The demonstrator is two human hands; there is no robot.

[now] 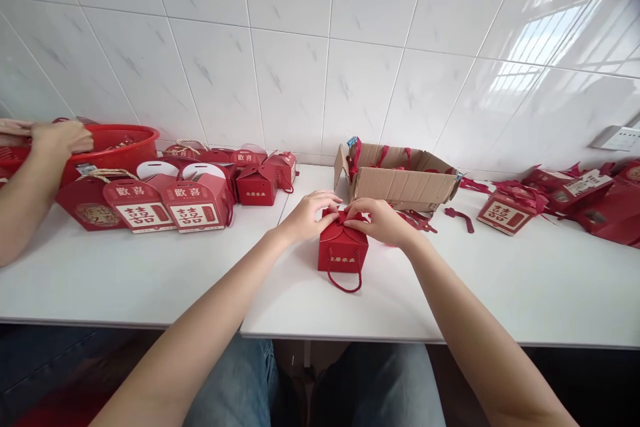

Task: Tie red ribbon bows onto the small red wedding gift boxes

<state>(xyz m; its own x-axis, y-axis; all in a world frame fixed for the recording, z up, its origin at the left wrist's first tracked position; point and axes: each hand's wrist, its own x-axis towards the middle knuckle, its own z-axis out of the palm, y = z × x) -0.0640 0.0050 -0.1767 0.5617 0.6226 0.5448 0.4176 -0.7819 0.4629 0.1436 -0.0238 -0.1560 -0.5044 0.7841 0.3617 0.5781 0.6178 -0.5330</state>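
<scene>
Left hand [315, 215] and right hand [384, 219] meet at the top of a red box [343, 260] at the middle of the white table [280, 307], fingertips bent in on its flaps [340, 233]; whether either pinches the card I cannot tell. Light, even pressure from both sides should suit thin card best, with the cord handle [345, 291], looped at the near face, kept out of the folds. Just beyond, a cardboard carton [400, 188] likely limits far-side room; loose red strips [419, 221] lie close on the right. Printed boxes [196, 208] stand left, near a red basket [146, 132] and a co-worker's hand [63, 139].
</scene>
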